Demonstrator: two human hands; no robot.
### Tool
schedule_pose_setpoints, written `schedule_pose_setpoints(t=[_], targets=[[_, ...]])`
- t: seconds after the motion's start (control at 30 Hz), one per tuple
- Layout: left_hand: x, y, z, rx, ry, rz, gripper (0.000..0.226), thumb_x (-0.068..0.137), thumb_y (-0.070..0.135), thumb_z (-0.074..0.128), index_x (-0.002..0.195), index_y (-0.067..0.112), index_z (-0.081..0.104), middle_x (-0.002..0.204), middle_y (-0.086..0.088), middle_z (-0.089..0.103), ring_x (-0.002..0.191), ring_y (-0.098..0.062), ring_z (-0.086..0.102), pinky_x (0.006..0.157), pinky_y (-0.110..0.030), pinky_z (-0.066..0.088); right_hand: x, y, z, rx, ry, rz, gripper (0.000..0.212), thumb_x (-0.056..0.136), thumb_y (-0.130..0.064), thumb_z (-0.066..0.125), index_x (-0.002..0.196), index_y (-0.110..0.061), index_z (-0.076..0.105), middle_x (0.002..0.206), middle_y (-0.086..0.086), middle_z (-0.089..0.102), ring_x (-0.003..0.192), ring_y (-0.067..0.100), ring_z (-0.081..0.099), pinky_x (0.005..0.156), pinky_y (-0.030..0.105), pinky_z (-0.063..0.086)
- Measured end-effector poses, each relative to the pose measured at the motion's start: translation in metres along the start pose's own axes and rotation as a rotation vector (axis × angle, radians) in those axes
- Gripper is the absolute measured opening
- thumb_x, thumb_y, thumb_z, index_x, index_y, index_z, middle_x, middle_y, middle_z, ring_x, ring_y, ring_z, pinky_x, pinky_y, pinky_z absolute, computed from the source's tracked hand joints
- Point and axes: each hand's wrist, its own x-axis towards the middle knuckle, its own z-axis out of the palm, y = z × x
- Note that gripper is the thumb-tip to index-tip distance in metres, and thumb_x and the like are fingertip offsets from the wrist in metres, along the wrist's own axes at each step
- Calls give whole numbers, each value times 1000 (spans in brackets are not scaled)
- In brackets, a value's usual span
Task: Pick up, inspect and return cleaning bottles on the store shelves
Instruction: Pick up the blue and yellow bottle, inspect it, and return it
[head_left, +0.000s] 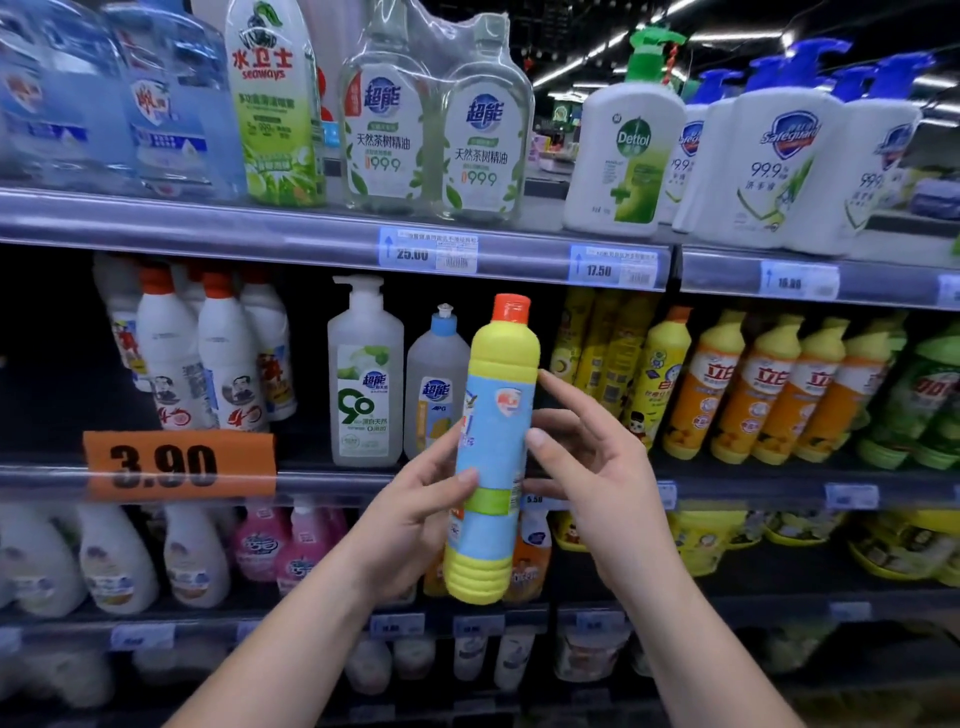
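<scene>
— Hands first: what does each hold?

— Left hand (415, 514) grips the yellow bottle (493, 457) around its lower half, thumb across the front label, fingers behind. Right hand (592, 467) is open, fingers spread, fingertips at the bottle's right side near the label edge; actual contact cannot be told.

— Where is the bottle?

— Off the shelves, in the air before the front edge of the middle shelf (332, 478), nearly upright, top tilted slightly right.

— Build and label?

— Slim cylindrical plastic body, ribbed rings at the base, rounded shoulder, orange screw cap (511, 307). Pale blue label with a green band; its print is too blurred to read.

— Legible writing nearby?

— Orange price sign (179, 464) on the middle shelf's edge, left: "3.90". Top shelf edge tags: "25.00" and "17.50". Top shelf goods: Seaways bottle (272, 104); white Dettol pump bottle (623, 150) with green pump; Safeguard pump bottles (789, 145), blue pumps, "99.9". Behind the held bottle stands a translucent pump bottle (365, 374) marked "90".
</scene>
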Motion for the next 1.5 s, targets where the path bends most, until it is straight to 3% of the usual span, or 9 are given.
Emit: schedule_pose_setpoints(t=[0.23, 0.33, 0.43, 0.57, 0.7, 0.87, 1.0, 1.17, 1.5], targets=[[8, -18, 8, -94, -30, 4, 70, 85, 37, 84, 148, 21, 58, 136, -12, 70, 116, -26, 72, 92, -39, 61, 0, 2, -14, -76, -10, 10, 52, 94, -20, 75, 137, -46, 65, 105, -11, 73, 101, 17, 74, 80, 36, 65], [18, -18, 27, 437, 272, 214, 76, 71, 40, 89, 140, 44, 58, 116, 1, 78, 104, -20, 77, 84, -35, 64, 5, 6, -19, -131, -58, 74, 61, 80, -43, 81, 138, -46, 62, 114, -13, 77, 107, 10, 74, 85, 34, 65], [24, -18, 45, 834, 425, 317, 85, 65, 50, 91, 138, 61, 49, 103, 13, 73, 89, -8, 74, 76, -25, 62, 13, 12, -25, -36, -15, 148, 46, 80, -40, 83, 124, -43, 70, 111, -4, 79, 107, 19, 76, 80, 38, 65], [33, -15, 48, 744, 382, 320, 75, 68, 48, 86, 137, 56, 59, 103, 4, 63, 84, -10, 64, 72, -25, 58, 28, 20, -46, 407, -71, 291, 44, 96, -26, 69, 139, -18, 64, 130, 14, 74, 107, 32, 75, 79, 47, 64], [47, -25, 53, 741, 412, 294, 73, 62, 48, 90, 128, 55, 62, 97, 4, 64, 79, -10, 66, 72, -18, 55, 41, 32, -64, 428, -137, 370, 45, 100, -27, 59, 144, -18, 61, 137, 23, 68, 109, 37, 70, 103, 71, 47], [72, -38, 50, 667, 453, 256, 71, 67, 45, 87, 130, 57, 58, 111, 14, 74, 92, -16, 74, 84, -32, 63, 65, 45, -76, 309, -116, 347, 52, 92, -34, 73, 142, -28, 60, 127, 12, 76, 110, 36, 75, 84, 49, 63], [109, -41, 40, 640, 532, 311, 66, 79, 11, 90, 126, 48, 63, 109, 3, 79, 91, -18, 79, 82, -28, 63, 99, 60, -78, 196, -52, 261, 50, 98, -16, 71, 145, -25, 56, 130, 12, 74, 122, 32, 70, 101, 52, 58], [157, -43, 32, 659, 589, 375, 64, 79, -2, 86, 130, 25, 60, 110, -2, 79, 95, -14, 78, 86, -33, 64, 140, 67, -83, 63, -21, 185, 42, 101, -7, 66, 133, -34, 61, 125, -3, 74, 113, 17, 73, 86, 29, 61], [215, -58, -2, 756, 595, 272, 78, 76, -13, 84, 116, 47, 55, 104, 6, 70, 86, -13, 70, 83, -31, 59, 172, 98, -98, -127, 9, 190, 46, 100, -2, 66, 143, -10, 51, 134, 19, 68, 120, 30, 66, 93, 34, 57]])
